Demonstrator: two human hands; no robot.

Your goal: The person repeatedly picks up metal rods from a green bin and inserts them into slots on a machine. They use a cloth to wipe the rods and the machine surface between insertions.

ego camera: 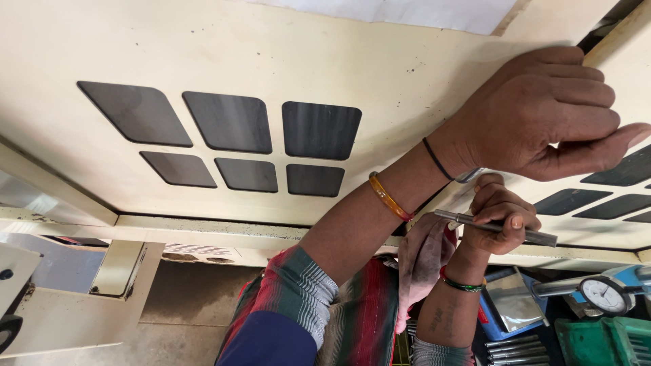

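We see the left hand (549, 115) stretched up to the edge of a cream machine door (380, 61), its fingers curled over that edge and the thumb pressed along the panel below. Just under it, the right hand (498, 220) pinches a slim metal rod (498, 227) between thumb and fingers, holding it nearly level in front of the neighbouring door. A pinkish rag (424, 261) hangs by the right wrist. The dark windows (230, 139) sit well left of both hands. A dial gauge (603, 295) lies at lower right, beside a green block (600, 342).
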